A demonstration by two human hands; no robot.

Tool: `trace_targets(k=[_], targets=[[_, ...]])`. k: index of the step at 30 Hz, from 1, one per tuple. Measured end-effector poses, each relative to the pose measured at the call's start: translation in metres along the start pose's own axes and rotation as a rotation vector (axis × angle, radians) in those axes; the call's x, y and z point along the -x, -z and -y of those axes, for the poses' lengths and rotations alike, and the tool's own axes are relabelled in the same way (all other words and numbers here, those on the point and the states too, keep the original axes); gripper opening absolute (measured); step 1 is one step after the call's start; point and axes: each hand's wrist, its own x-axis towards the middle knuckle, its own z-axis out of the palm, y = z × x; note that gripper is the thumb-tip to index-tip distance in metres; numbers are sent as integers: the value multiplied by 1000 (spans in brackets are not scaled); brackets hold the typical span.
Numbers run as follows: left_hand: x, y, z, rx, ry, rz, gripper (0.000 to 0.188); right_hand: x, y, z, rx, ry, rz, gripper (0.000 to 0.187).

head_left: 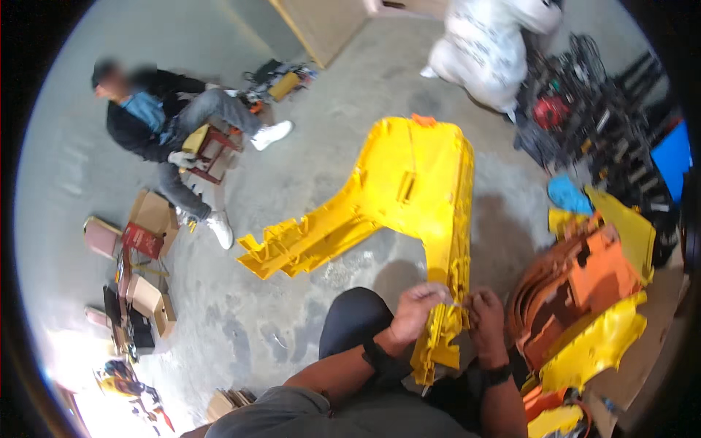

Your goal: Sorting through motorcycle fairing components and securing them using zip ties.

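A large yellow plastic shell point(420, 171), shaped like a frame with two long legs, stands in front of me. One leg reaches out to the left; the other runs down between my hands toward my lap. My left hand point(418, 315) is closed at the left side of this near leg, fingertips pinched together at its ribbed edge. Facing it from the right, my right hand point(486, 323) is closed too, with bent fingers against the same leg. Between the fingertips shows a small pale sliver, too small to name. An orange piece point(423, 120) sits at the shell's far edge.
Orange plastic parts point(562, 285) and yellow plastic parts point(595, 343) are heaped close on my right. Behind them lie dark parts and cables point(606, 124) and a white sack point(482, 55). At left, a person point(164, 128) sits near open cardboard boxes point(153, 219).
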Motion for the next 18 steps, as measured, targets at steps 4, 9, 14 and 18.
trace_targets(k=[4,9,14,18], targets=[[4,1,-4,-191,-106,-16,11,-4,-1,-2,-96,58,118,7],[3,6,1,-407,-171,-65,18,-10,3,-1,-20,16,66,4],[4,13,10,-268,-119,-5,24,-12,12,-6,-26,40,91,5],[1,24,18,-277,-153,23,19,-13,16,-9,-65,30,136,5]])
